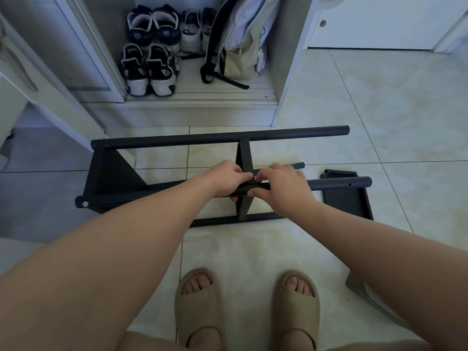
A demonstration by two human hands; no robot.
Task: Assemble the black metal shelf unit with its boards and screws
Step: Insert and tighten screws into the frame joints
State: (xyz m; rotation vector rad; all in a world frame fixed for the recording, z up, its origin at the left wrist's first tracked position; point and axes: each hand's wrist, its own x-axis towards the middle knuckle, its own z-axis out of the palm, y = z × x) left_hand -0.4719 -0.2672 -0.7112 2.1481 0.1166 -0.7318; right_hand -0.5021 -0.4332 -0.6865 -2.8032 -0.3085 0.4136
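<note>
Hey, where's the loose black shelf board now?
In the head view, the shelf board lies on the floor right of the right hand, beneath the frame's tube end.

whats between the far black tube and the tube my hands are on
Head view: a black cross board runs between the far tube and the held tube, with floor tile showing either side.

Shelf frame (177, 143) on floor (379, 110), loose board (347, 198) right, shoes (149, 69) behind.

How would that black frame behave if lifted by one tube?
Probably stiff: the frame is metal tubes joined by boards. Its open end might wobble, since the tubes there end unjoined. Unlikely to roll, lying broad on the floor.
</note>
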